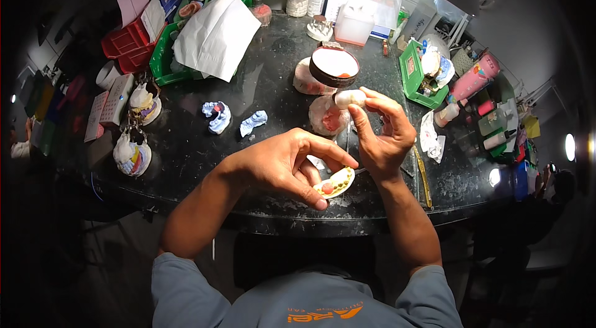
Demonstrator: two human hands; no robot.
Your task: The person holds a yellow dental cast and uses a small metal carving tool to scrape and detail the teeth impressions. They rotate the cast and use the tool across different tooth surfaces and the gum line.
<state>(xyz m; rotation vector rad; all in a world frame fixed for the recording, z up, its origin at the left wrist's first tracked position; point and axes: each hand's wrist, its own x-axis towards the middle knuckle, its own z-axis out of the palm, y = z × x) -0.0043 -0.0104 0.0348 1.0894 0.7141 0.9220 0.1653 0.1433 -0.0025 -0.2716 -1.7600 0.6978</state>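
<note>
Fingers [313, 194] of the left hand [282, 163] are curled round a small cream dental cast [335, 183], pinched between thumb below and fingertips above, at the near rim of the dark worktable [198, 154]. Cast is held over the table edge, just in front of the body; its long axis runs lower left to upper right, tilted up toward the right hand [382, 135]. A red spot and a yellowish strip are seen on its upper face; teeth detail is too small to tell.

Right hand is raised just above and beyond the cast, nearly touching the left fingertips. A pale rounded lump [349, 98] is gripped between its thumb and forefinger; the rest of its fingers are folded loosely. Lump lies up and right of the cast, apart from it. What the lump is cannot be made out.

Behind the lump a pink-and-white plaster model [326, 118] is partly hidden by the right hand. Further back a dark round bowl [334, 66] with whitish content is seen, resting against another pale model [305, 80]. Two blue impression pieces [217, 116] lie to the left, well apart from both hands. White paper [214, 36] over a green tray [162, 58] is at the far left; green bin [411, 73] and bottles at far right are blurred by the fisheye rim.
</note>
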